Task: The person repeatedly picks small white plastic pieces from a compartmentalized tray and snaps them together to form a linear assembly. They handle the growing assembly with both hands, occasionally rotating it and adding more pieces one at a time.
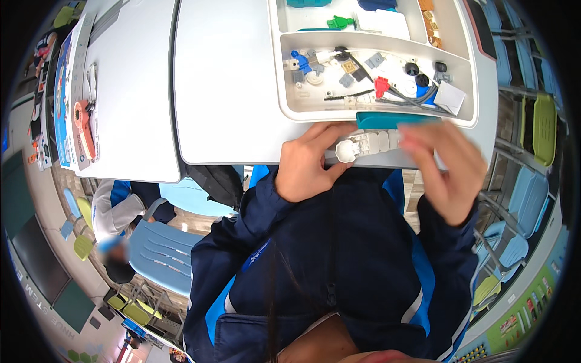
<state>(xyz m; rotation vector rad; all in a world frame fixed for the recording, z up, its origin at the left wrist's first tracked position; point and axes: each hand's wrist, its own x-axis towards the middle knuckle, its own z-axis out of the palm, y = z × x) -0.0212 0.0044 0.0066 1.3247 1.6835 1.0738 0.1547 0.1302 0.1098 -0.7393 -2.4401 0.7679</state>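
A white toy-brick assembly (pixel 365 145) with a round, scalloped cup at its left end lies near the table's front edge. My left hand (pixel 308 160) is closed round that cup end, thumb below and fingers above. Just beyond the assembly, a curved teal piece (pixel 387 120) rests against the front of the white parts tray (pixel 321 116). My right hand (pixel 451 169) hovers by the right ends of the assembly and the teal piece. Motion blurs its fingertips, so I cannot tell whether they hold anything.
The tray has compartments of loose bricks, among them a red piece (pixel 381 87), a blue piece (pixel 300 60), a green piece (pixel 340 23) and grey tubes. A pink handheld fan (pixel 85 130) lies at the far left. Blue chairs (pixel 160 254) stand around, and a person sits at left.
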